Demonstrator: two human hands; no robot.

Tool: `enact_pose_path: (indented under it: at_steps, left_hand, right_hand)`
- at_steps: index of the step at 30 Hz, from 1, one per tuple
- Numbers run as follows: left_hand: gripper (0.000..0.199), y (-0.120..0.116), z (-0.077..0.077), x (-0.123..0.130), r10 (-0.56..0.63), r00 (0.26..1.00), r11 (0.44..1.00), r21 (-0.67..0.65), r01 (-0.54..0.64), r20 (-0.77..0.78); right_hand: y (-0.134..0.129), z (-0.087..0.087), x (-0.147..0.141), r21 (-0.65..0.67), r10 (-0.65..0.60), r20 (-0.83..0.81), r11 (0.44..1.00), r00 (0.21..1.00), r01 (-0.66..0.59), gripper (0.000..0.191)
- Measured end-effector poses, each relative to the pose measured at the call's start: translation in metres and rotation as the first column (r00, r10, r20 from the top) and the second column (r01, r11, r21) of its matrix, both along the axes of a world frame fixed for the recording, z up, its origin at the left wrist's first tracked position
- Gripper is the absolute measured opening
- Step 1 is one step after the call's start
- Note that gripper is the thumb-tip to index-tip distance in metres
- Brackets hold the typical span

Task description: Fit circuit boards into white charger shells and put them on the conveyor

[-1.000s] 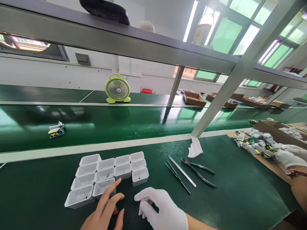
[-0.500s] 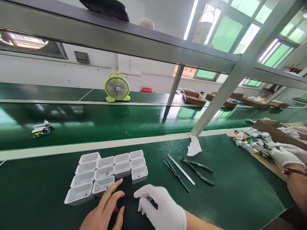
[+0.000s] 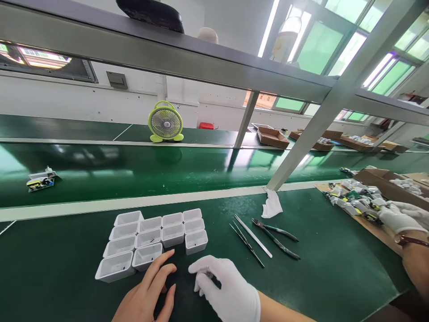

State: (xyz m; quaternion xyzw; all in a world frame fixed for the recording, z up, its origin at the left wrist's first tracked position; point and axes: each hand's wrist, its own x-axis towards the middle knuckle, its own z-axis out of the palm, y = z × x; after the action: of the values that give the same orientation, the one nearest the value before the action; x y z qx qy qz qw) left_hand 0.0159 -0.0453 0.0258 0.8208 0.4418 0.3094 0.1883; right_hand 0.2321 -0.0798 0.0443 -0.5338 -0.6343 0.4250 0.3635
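My left hand (image 3: 149,290), bare, hovers palm-down by the near edge of a group of small white plastic trays (image 3: 115,267). Its fingers are spread and hold nothing. A few of the trays have tiny dark pieces in them. To the right, my right hand (image 3: 224,288) wears a white glove. Its fingers are loosely bent, with a gap between forefinger and thumb, and I see nothing gripped there. Beyond it on the green bench lie dark tweezers (image 3: 247,243), light-coloured tweezers (image 3: 254,236) and cutting pliers (image 3: 276,237) with dark green handles.
A circuit board assembly (image 3: 42,180) sits on the green belt (image 3: 201,167). White cloth (image 3: 271,204) lies by the slanted post (image 3: 301,143). At the right, another person's gloved hand (image 3: 400,219) touches piled boards (image 3: 355,199) beside a cardboard box (image 3: 378,179). A green fan (image 3: 166,123) stands behind.
The circuit board assembly on the belt has moved left. The view has shifted slightly; both my hands keep nearly the same pose.
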Motion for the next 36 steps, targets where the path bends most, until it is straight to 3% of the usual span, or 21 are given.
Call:
enact_pose_path:
  at_steps: [11, 18, 25, 30, 36]
  left_hand:
    - [0.030, 0.001, 0.001, -0.002, -0.020, 1.000, 0.999, 0.033, 0.020, -0.007]
    - [0.027, 0.008, 0.002, -0.010, -0.100, 0.990, 0.994, 0.037, 0.104, -0.096]
    - [0.026, 0.003, 0.007, -0.003, 0.069, 0.998, 0.998, 0.006, -0.069, -0.003]
    - [0.023, 0.003, 0.008, -0.001, 0.109, 0.993, 0.994, 0.010, -0.110, 0.048]
    - [0.022, 0.006, 0.007, -0.005, 0.091, 0.996, 0.996, 0.025, -0.090, -0.004]
  right_hand:
    - [0.001, 0.001, 0.000, 0.017, 0.007, 0.051, 1.000, 0.999, -0.008, 0.029]
    - [-0.001, 0.005, -0.001, -0.007, 0.012, 0.082, 1.000, 0.997, -0.011, 0.030]
    - [0.000, 0.007, 0.000, 0.034, 0.012, 0.112, 0.999, 0.994, -0.016, 0.030]
    - [-0.001, 0.008, 0.001, 0.011, 0.019, 0.130, 1.000, 0.991, -0.021, 0.030]
    - [-0.003, 0.012, 0.001, -0.031, 0.028, 0.169, 0.999, 0.985, -0.023, 0.030]
